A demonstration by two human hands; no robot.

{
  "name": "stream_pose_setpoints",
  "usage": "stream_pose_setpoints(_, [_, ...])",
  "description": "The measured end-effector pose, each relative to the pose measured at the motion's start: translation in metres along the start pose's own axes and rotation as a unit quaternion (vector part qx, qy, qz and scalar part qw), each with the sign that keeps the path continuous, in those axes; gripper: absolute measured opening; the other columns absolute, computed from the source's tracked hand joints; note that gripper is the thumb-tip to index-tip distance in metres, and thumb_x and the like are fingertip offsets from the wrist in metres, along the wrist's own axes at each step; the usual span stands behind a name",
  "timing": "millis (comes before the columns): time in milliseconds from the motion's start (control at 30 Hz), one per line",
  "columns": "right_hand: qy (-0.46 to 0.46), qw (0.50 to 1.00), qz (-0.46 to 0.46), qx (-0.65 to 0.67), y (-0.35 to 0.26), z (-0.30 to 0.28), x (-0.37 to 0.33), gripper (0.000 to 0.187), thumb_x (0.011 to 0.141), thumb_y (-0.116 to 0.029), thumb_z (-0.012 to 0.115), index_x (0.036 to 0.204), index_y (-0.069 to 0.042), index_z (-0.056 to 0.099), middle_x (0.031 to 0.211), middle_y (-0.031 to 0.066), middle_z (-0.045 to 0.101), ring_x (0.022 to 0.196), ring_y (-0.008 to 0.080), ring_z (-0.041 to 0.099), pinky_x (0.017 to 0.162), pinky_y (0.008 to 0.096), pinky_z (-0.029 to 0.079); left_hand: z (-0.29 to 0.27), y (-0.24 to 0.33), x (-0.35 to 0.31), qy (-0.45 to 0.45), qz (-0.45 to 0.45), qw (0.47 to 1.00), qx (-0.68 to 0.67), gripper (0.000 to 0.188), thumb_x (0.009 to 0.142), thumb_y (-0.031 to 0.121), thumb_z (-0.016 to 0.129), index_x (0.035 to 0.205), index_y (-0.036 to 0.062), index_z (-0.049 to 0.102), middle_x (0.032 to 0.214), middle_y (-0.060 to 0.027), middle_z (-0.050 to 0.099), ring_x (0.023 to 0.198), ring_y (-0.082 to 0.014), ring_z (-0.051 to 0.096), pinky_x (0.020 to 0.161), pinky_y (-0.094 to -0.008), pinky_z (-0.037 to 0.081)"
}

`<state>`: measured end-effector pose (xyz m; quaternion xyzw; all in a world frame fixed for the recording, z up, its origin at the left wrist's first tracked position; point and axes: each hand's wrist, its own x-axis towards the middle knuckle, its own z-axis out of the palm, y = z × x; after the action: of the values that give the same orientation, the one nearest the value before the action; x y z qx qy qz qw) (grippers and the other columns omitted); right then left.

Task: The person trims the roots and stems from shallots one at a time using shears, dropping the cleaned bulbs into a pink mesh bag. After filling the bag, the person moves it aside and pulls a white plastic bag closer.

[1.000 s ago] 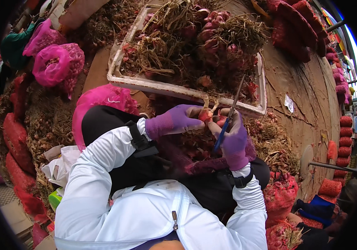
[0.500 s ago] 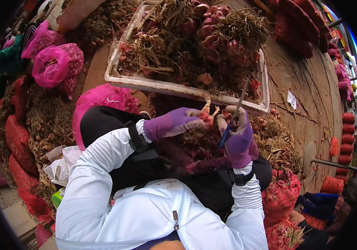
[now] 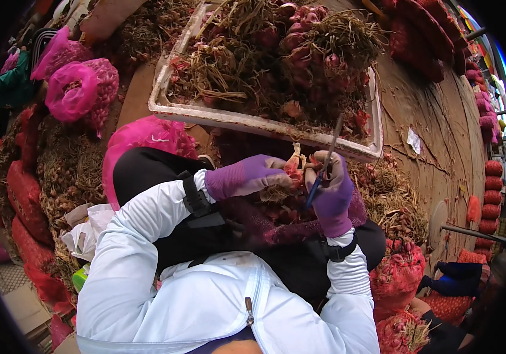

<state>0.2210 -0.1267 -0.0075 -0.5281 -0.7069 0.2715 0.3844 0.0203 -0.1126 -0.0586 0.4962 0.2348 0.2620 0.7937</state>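
My left hand (image 3: 259, 174), in a purple glove with pale palm and fingertips, is closed on a small reddish shallot (image 3: 293, 170) whose dry stalk sticks up. My right hand (image 3: 331, 187), gloved the same way, grips a slim knife (image 3: 315, 187) with a blue handle; its narrow blade slants up toward the box. The fingertips of both hands almost meet at the shallot, and whether the right ones touch it I cannot tell. Below them a dark red mesh bag (image 3: 291, 233) and loose shallots lie across my lap, partly hidden by my hands.
Just beyond my hands stands a white foam box (image 3: 229, 120) heaped with dried shallot bunches (image 3: 288, 65). Pink mesh bags (image 3: 147, 138) and a pile of dry bunches (image 3: 70, 165) flank my left. Close on my right are a loose heap (image 3: 392, 203) and a full red sack (image 3: 397, 271).
My right hand has shifted slightly left, toward the shallot, and the knife with it. My left hand still holds the shallot, nearly in place.
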Motion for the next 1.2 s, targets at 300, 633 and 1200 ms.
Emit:
stream_pose_setpoints(300, [-0.061, 0.994, -0.071, -0.052, 0.004, 0.0, -0.008, 0.037, 0.071, -0.003, 0.073, 0.105, -0.006, 0.059, 0.091, 0.0081, 0.063, 0.076, 0.0227, 0.064, 0.067, 0.0311, 0.052, -0.003, 0.013, -0.004, 0.055, -0.014, 0.996, 0.075, 0.048, 0.094, 0.044, 0.055, 0.114, -0.0002, 0.06, 0.101, 0.0003, 0.062, 0.092, -0.0057, 0.054, 0.081, -0.0227, 0.044])
stream_pose_setpoints(633, [0.025, 0.976, 0.126, 0.175, 0.0, -0.001, -0.001, 0.029, 0.079, 0.004, 0.063, 0.106, -0.003, 0.055, 0.087, 0.0046, 0.061, 0.072, 0.0126, 0.06, 0.065, 0.0231, 0.049, 0.008, 0.022, -0.003, -0.015, -0.074, 0.993, 0.089, 0.035, 0.091, 0.023, 0.061, 0.119, 0.0022, 0.059, 0.098, 0.001, 0.061, 0.09, -0.0044, 0.053, 0.082, -0.0215, 0.043])
stream_pose_setpoints(1200, [0.058, 0.933, 0.235, 0.267, -0.01, -0.011, 0.012, 0.036, 0.082, -0.002, 0.068, 0.114, -0.002, 0.052, 0.093, 0.0026, 0.06, 0.071, 0.0055, 0.056, 0.061, 0.0191, 0.046, 0.009, -0.001, -0.007, 0.064, -0.029, 0.916, 0.394, 0.063, 0.089, 0.033, 0.059, 0.14, 0.0026, 0.039, 0.123, -0.0194, 0.056, 0.116, -0.0271, 0.054, 0.1, -0.0342, 0.039])
